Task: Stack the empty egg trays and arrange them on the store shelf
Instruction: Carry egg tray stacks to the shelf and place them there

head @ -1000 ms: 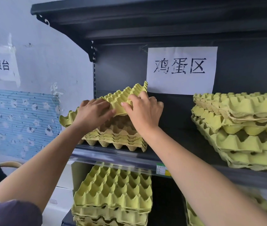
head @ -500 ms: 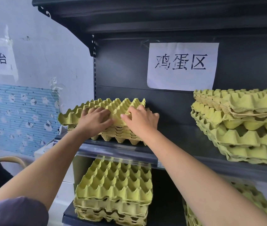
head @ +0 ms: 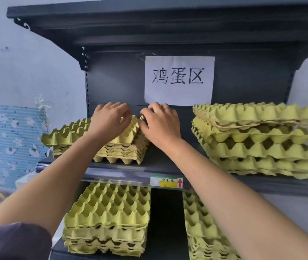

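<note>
A yellow-green top egg tray point(head: 68, 134) lies flat on a low stack of trays point(head: 123, 153) at the left of the dark middle shelf point(head: 168, 162). My left hand point(head: 110, 121) presses down on the top tray near its back right part, fingers curled. My right hand point(head: 160, 124) rests at the tray's right back corner, fingers bent against its edge. The tray's left end overhangs the stack. A taller, uneven stack of trays point(head: 258, 141) stands at the right of the same shelf.
A paper sign point(head: 179, 79) hangs on the shelf's back panel. Two more tray stacks sit on the lower shelf, one left point(head: 108, 212) and one right point(head: 200, 222). An upper shelf point(head: 149, 17) overhangs. A price tag point(head: 166, 182) marks the shelf edge.
The top tray was tilted up a second ago; it has come down flat onto the left stack. Both hands slid toward the tray's back edge.
</note>
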### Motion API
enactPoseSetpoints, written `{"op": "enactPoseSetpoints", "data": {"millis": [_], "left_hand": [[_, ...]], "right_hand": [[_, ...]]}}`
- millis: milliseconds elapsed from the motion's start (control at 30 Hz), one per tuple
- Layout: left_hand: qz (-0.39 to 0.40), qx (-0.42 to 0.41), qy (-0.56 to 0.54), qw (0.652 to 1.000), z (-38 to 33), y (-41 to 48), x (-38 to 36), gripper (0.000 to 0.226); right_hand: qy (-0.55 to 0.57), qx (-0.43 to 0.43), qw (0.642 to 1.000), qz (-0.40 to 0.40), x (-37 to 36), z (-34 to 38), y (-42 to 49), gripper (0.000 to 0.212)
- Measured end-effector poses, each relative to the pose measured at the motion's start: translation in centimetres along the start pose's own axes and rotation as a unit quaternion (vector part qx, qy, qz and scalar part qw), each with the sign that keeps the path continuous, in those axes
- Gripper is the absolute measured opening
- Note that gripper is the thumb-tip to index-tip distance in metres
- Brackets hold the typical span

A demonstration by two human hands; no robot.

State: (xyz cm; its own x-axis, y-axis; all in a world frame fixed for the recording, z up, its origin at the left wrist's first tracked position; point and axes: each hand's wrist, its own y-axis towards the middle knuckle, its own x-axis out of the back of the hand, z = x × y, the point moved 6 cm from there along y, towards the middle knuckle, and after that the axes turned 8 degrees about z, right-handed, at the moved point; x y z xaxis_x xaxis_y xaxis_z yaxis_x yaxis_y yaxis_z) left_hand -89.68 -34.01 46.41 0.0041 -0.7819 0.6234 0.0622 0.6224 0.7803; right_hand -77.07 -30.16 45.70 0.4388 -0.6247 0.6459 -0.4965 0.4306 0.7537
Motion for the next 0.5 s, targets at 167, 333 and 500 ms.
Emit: {"op": "enactPoseSetpoints", "data": {"millis": [167,333,500], "left_hand": [[-0.04,-0.061,-0.025,0.997,-10.1,1.8,1.2,0.027],[-0.042,-0.134,-0.08,0.987,-22.8,2.1,1.1,0.029],[-0.045,-0.208,-0.147,0.966,-35.8,1.2,0.7,0.032]], "right_hand": [[-0.059,-0.021,0.996,-0.061,6.6,-6.4,-4.4,0.021],[-0.103,-0.064,0.988,-0.098,13.2,-15.8,-12.0,0.018],[-0.159,-0.133,0.975,-0.077,18.0,-25.7,-20.6,0.015]]}}
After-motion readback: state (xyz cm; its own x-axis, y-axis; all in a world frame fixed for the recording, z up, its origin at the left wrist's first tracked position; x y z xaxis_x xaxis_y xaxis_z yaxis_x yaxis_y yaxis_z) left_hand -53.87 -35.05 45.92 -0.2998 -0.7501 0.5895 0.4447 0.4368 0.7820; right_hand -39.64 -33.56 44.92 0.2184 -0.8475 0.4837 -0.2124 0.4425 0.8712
